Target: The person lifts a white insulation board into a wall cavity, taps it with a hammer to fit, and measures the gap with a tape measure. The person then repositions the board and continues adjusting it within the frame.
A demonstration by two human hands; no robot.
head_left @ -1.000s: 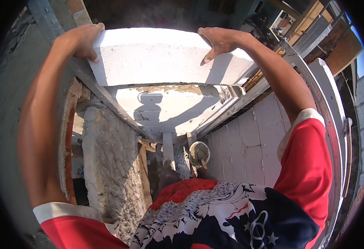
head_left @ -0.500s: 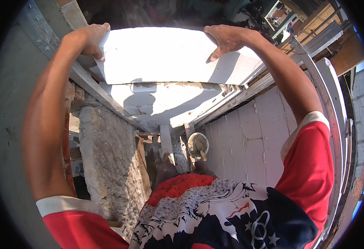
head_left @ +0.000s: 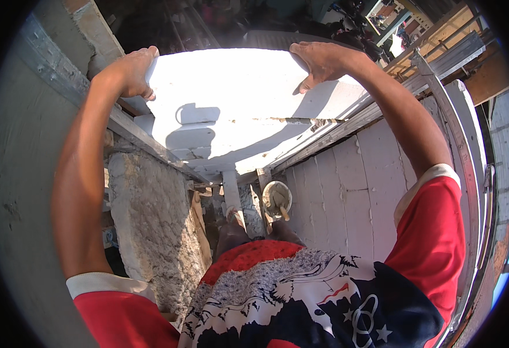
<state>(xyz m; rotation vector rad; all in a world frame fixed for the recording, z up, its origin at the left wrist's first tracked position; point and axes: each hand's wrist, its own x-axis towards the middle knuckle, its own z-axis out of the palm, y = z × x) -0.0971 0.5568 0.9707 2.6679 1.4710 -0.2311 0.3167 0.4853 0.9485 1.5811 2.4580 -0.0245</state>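
Note:
A large white building block point(head_left: 225, 81), bright in the sun, lies along the top of a white block wall point(head_left: 237, 145) in front of me. Its near face runs almost flush with the wall, and a dark, uneven joint shows towards the right. My left hand point(head_left: 131, 72) grips the block's left end, thumb on the near face and fingers over the top. Near the right end, my right hand point(head_left: 323, 62) clasps the top edge the same way, its thumb pressed on the near face. The undersides of both hands' fingers are hidden behind the block.
A bucket point(head_left: 277, 196) of grey mix with a wooden handle point(head_left: 284, 213) in it stands near my feet. Wooden rails point(head_left: 144, 136) flank the wall. A rough slab point(head_left: 150, 214) rises on the left, a white block wall point(head_left: 341, 191) on the right.
The block has come down onto the wall and shifted slightly right at its left end; the gap under its near edge has narrowed. My left hand and arm have moved right and down with it.

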